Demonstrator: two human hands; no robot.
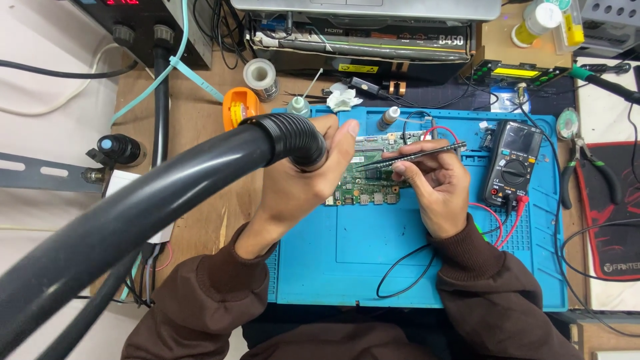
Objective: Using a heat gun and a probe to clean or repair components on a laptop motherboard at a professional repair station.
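Item: black corrugated hose [200, 177], thick and flexible, is being gripped at its ribbed end by the left hand [300, 180]. The fingers [341, 143] are being curled around the hose end, pressed together, with the thumb hidden behind it. The hose mouth is being held just above the near end of the circuit board.

Item: black tweezers [413, 157], slim and pointed, are being pinched between thumb and fingertips of the right hand [433, 183]. The tips are being directed toward the left fingers, over the board.

Item: green circuit board [363, 180], lying flat on the blue work mat [373, 260], is being partly covered by both hands; it is lying directly beneath the fingertips.

Item: black digital multimeter [513, 163], resting on the mat just beyond the right fingers, with red and black leads [497, 230] being trailed under the right wrist.

Containers: a small dropper bottle [389, 118] is standing upright beyond the right fingertips, contents not discernible. A second small bottle [300, 105] is standing beyond the left fingers, contents likewise unclear. An orange tape dispenser [239, 107] and a solder spool [260, 78] are lying past the hose end. A white-capped yellow jar [537, 22] is standing well apart, far beyond the right hand.

Item: pliers [587, 173], green-handled, are lying off the mat, well apart from the right fingers.
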